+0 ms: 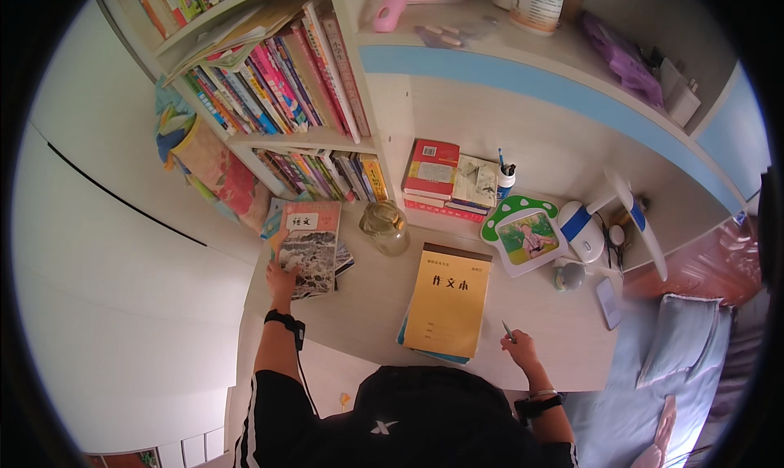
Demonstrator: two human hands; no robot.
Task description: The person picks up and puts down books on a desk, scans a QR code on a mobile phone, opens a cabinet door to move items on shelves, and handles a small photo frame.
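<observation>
My left hand (282,280) lies on the lower left edge of a textbook (311,241) with a pink top and a rocky water picture, which rests on a stack at the desk's left side. Whether its fingers grip the book cannot be told. In my right hand (519,348) is a pen (508,331), held above the desk's right part with its tip pointing up and left. Between my hands a yellow exercise book (448,302) lies closed on top of blue-edged books (438,356). Its cover bears large dark writing.
A glass jar (389,229), stacked red books (432,166), a pen holder (505,179), a green-and-white photo frame (493,223) and a white-and-blue desk lamp (579,226) line the back. A phone (608,303) lies near the right edge. Bookshelves (306,138) rise at the back left.
</observation>
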